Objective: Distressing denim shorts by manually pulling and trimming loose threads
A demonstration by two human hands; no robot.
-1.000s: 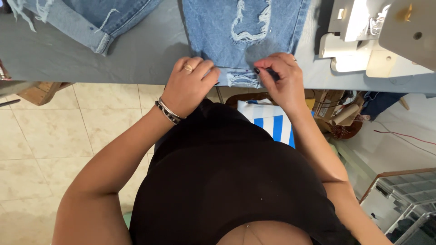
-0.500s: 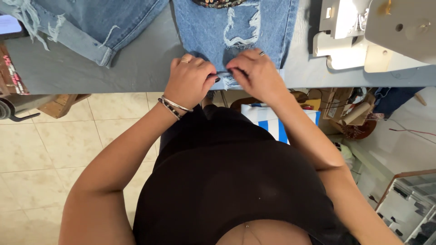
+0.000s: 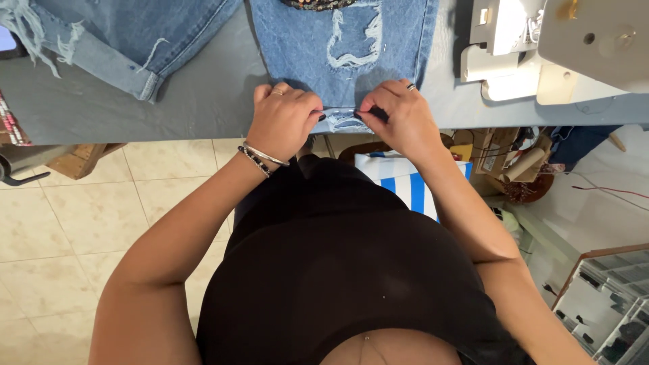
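A ripped blue denim jeans leg lies on the grey table, its frayed hem at the table's near edge. My left hand, with a ring and bracelets at the wrist, pinches the hem from the left. From the right, my right hand, also ringed, pinches the same hem. The fingertips of both hands nearly meet at the hem's middle. A second denim piece with a folded cuff lies on the table to the left.
A white sewing machine stands on the table at the right. Below the table edge are a blue and white striped bag, cardboard boxes and clutter. Beige tiled floor is at the left.
Both hands have drawn closer together on the hem, and the view has shifted so the jeans and table sit lower in the frame.
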